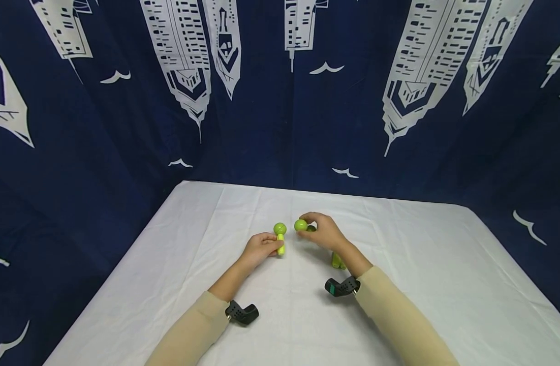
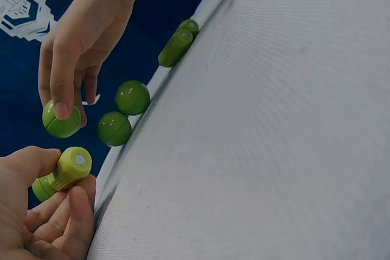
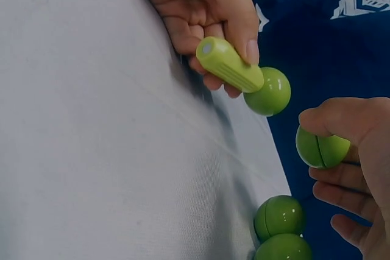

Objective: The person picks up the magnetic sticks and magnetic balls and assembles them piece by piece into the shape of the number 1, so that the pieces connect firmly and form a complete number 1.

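Note:
The person's left hand (image 1: pixel 260 249) pinches a yellow-green ribbed rod (image 3: pixel 228 68) between thumb and fingers. One end of the rod shows a small grey disc; its other end touches a glossy green ball (image 3: pixel 268 92). Slightly right of it, the right hand (image 1: pixel 325 233) holds another green ball (image 3: pixel 322 148), which has a seam around it. A small gap separates this ball from the one on the rod. Two more green balls, one (image 2: pixel 131 97) touching the other (image 2: pixel 114 129), lie on the table, mostly hidden by the right hand in the head view.
Two green rods (image 2: pixel 175 48) lie side by side on the white-covered table (image 1: pixel 289 315), partly behind the right forearm in the head view. A dark blue curtain (image 1: pixel 284 127) with white building prints hangs behind the table. Each wrist carries a black camera mount (image 1: pixel 243 312).

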Tool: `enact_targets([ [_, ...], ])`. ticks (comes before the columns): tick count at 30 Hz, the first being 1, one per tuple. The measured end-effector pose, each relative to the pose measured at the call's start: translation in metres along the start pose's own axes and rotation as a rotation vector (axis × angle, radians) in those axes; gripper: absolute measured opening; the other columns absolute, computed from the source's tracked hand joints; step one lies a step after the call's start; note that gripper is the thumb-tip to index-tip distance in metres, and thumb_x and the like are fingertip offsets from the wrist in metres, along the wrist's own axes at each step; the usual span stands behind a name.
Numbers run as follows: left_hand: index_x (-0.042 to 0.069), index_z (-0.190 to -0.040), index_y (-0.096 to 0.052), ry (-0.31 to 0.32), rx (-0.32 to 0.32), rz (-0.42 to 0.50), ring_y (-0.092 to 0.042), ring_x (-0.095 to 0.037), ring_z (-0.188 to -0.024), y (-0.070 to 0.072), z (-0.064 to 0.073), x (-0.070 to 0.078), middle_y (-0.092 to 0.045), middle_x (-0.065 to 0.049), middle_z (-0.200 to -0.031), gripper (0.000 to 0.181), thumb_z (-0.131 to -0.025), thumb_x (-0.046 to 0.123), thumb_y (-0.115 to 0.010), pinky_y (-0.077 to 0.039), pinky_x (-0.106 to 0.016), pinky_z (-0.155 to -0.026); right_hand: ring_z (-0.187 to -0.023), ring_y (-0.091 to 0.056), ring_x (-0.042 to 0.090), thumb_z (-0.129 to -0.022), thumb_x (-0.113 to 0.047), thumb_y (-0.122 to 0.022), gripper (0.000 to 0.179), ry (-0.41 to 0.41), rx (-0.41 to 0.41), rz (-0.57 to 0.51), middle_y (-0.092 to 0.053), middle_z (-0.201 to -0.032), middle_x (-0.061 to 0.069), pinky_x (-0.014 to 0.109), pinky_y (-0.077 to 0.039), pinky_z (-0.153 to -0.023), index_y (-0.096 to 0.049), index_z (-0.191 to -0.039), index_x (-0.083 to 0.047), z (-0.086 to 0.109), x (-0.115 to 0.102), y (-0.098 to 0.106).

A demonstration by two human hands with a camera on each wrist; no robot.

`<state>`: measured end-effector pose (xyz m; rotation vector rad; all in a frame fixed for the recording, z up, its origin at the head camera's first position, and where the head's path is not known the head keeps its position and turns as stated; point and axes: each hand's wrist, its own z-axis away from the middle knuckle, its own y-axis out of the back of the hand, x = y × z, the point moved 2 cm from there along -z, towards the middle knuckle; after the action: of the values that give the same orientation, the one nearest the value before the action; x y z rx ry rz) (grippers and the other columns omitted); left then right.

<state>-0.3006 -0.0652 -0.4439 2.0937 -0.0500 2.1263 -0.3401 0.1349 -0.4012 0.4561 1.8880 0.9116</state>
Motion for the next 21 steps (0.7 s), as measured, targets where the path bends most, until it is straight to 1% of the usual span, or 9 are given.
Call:
enact_targets([
  [3,-0.015,-0.104,-0.061,0.006,0.01,-0.002,-0.062,-0.009,-0.071,0.0,0.0,0.0,-0.068,-0.006,-0.084,0.025,-0.089,0.004,-0.068,-0.058,-0.024,-0.07,-0.102,-0.061,0.029,-0.083,-0.019,-0.076,0.037,0.003,0.005,-0.01,-0.068,-0.105,0.011,0.048,-0.049,-0.094,-0.067,-0.113,0.0,0.004,-0.004,0.0],
  [6,-0.013,-0.105,-0.062,0.01,0.022,0.0,-0.062,-0.008,-0.071,0.0,-0.01,-0.015,-0.069,-0.006,-0.085,0.027,-0.088,0.007,-0.07,-0.058,-0.022,-0.068,-0.102,-0.061,0.029,-0.083,-0.02,-0.076,0.038,-0.002,0.009,-0.017,-0.068,-0.106,0.011,0.048,-0.048,-0.096,-0.067,-0.114,0.0,0.007,-0.007,0.0],
  [7,-0.012,-0.105,-0.062,0.009,0.027,0.002,-0.062,-0.008,-0.071,0.0,-0.01,-0.015,-0.069,-0.007,-0.086,0.028,-0.088,0.008,-0.07,-0.058,-0.022,-0.068,-0.102,-0.061,0.029,-0.083,-0.02,-0.076,0.038,-0.005,0.008,-0.018,-0.068,-0.106,0.011,0.048,-0.048,-0.096,-0.067,-0.114,0.0,0.008,-0.008,0.0],
  [11,-0.012,-0.105,-0.062,0.001,0.02,-0.002,-0.063,-0.009,-0.073,0.0,-0.01,-0.016,-0.069,-0.007,-0.086,0.027,-0.088,0.007,-0.069,-0.058,-0.022,-0.068,-0.1,-0.061,0.028,-0.083,-0.02,-0.076,0.038,0.005,0.023,-0.022,-0.068,-0.104,0.01,0.045,-0.051,-0.089,-0.066,-0.115,0.0,0.013,-0.01,-0.002],
  [14,-0.012,-0.105,-0.062,0.008,0.022,0.002,-0.063,-0.009,-0.073,0.0,-0.009,-0.015,-0.069,-0.007,-0.085,0.026,-0.088,0.008,-0.069,-0.058,-0.022,-0.068,-0.098,-0.061,0.028,-0.083,-0.019,-0.076,0.038,0.012,0.036,-0.039,-0.067,-0.102,0.01,0.044,-0.051,-0.084,-0.066,-0.115,0.0,0.017,-0.013,-0.003],
  [21,-0.011,-0.106,-0.062,0.009,0.029,0.004,-0.063,-0.009,-0.073,0.0,-0.009,-0.015,-0.068,-0.007,-0.086,0.028,-0.089,0.009,-0.069,-0.057,-0.022,-0.069,-0.093,-0.063,0.024,-0.082,-0.016,-0.077,0.038,-0.041,0.058,-0.103,-0.068,-0.105,0.009,0.039,-0.054,-0.079,-0.066,-0.115,-0.001,0.025,-0.017,-0.009],
])
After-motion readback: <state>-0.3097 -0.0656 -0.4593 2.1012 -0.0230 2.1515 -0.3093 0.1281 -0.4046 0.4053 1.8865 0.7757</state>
